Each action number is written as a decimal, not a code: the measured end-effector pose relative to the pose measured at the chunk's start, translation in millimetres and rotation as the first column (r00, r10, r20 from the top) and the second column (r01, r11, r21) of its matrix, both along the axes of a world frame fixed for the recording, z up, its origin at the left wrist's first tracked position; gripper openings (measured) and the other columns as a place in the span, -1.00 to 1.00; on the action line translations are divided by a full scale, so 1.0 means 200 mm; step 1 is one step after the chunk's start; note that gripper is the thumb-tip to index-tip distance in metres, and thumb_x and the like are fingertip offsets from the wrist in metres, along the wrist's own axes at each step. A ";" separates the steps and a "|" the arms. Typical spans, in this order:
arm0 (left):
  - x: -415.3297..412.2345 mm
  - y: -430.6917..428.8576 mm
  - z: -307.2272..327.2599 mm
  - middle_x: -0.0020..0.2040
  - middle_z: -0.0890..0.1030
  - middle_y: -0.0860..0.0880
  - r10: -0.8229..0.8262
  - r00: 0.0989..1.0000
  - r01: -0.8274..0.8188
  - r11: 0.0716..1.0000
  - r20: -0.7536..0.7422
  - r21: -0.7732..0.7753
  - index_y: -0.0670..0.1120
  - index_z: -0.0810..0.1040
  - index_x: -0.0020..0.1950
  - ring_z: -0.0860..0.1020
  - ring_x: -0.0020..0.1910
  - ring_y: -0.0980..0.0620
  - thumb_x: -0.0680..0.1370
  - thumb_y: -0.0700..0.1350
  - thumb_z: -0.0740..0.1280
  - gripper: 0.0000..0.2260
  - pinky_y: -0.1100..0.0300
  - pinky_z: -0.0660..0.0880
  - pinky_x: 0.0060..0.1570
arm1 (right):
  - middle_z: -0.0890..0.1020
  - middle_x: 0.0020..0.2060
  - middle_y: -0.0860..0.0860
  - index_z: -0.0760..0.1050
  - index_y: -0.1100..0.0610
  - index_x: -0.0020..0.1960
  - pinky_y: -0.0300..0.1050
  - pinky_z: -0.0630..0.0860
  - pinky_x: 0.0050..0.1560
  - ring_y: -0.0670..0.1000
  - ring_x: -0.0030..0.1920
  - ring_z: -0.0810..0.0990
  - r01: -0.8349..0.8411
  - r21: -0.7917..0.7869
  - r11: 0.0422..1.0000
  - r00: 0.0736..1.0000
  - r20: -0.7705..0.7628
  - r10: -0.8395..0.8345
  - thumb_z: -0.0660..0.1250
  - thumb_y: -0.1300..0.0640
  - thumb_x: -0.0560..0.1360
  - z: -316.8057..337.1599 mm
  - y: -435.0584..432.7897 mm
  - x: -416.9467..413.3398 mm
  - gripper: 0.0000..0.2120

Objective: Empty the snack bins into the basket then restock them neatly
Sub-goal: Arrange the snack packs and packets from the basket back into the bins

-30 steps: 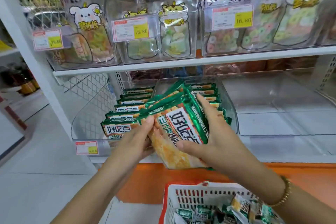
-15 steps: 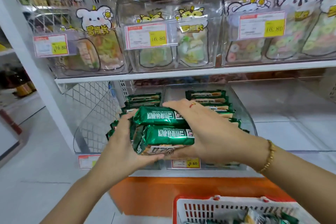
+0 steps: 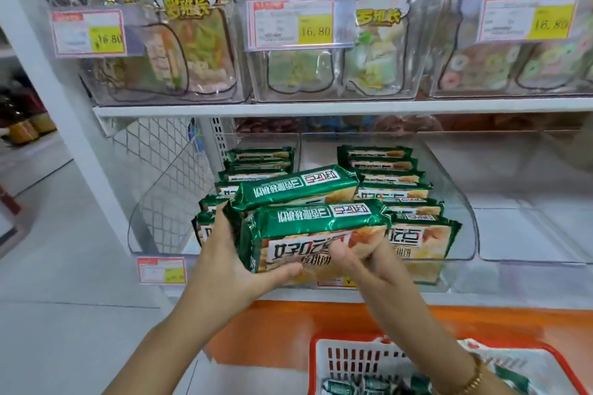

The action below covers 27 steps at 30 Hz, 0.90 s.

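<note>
As hands grip, packets lie crosswise.

1. White metal shelving unit fills the view, its painted upright slanting down the left side.
2. Upper shelf carries clear boxes of cartoon-printed candy bags, each fronted by a red-and-yellow price tag reading 16.80.
3. Wire mesh panel closes off the shelving's left end, beside a slotted white rail.
4. Orange base panel runs along the bottom of the unit.
5. Pale grey floor spreads out to the left, smooth and evenly lit.
6. Far left, dark bottles with yellow labels sit on a low display, blurred.
</note>
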State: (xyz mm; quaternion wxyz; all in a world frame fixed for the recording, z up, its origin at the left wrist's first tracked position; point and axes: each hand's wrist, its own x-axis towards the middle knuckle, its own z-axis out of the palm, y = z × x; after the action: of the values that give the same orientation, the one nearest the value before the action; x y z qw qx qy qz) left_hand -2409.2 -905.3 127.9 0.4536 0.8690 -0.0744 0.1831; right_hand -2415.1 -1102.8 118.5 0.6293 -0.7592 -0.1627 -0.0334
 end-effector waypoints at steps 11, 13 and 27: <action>0.15 0.23 0.12 -0.15 0.69 0.00 0.098 0.994 -0.105 0.879 -0.041 -0.464 -0.12 0.56 0.09 0.64 -0.15 -0.03 0.15 0.22 0.46 -0.36 -0.05 0.55 -0.13 | 0.60 0.07 -0.11 0.34 -0.06 0.36 -0.21 0.51 0.12 -0.15 0.06 0.57 -0.119 -0.261 0.958 0.983 0.104 0.150 0.13 -0.34 0.35 0.36 0.12 0.43 -0.35; 0.21 0.27 0.09 -0.15 0.70 -0.05 0.072 0.989 -0.138 0.788 -0.133 -0.600 -0.12 0.60 0.05 0.63 -0.07 -0.19 0.13 0.19 0.47 -0.40 -0.16 0.54 0.00 | 0.59 0.06 -0.07 0.39 -0.02 0.34 -0.27 0.47 0.12 -0.16 0.03 0.54 -0.036 -0.378 0.925 0.994 0.082 0.072 0.12 -0.34 0.36 0.27 0.07 0.50 -0.34; 0.59 0.40 0.15 -0.08 0.70 -0.06 0.042 0.961 -0.176 0.854 -0.273 -0.489 -0.09 0.55 0.12 0.66 -0.04 -0.14 0.18 0.11 0.52 -0.43 -0.09 0.55 0.10 | 0.59 -0.18 -0.11 0.50 -0.09 -0.03 -0.18 0.50 -0.21 -0.12 -0.21 0.56 0.349 -0.733 0.584 0.897 0.441 0.017 -0.14 -0.21 0.57 -0.08 0.12 0.52 -0.55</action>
State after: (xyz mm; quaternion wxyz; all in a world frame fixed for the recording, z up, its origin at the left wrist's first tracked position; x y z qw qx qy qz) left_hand -2291.4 -824.4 157.0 0.6614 0.7371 0.0847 0.1097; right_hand -2311.5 -1079.3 101.7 0.1697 -0.9467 -0.2123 -0.1727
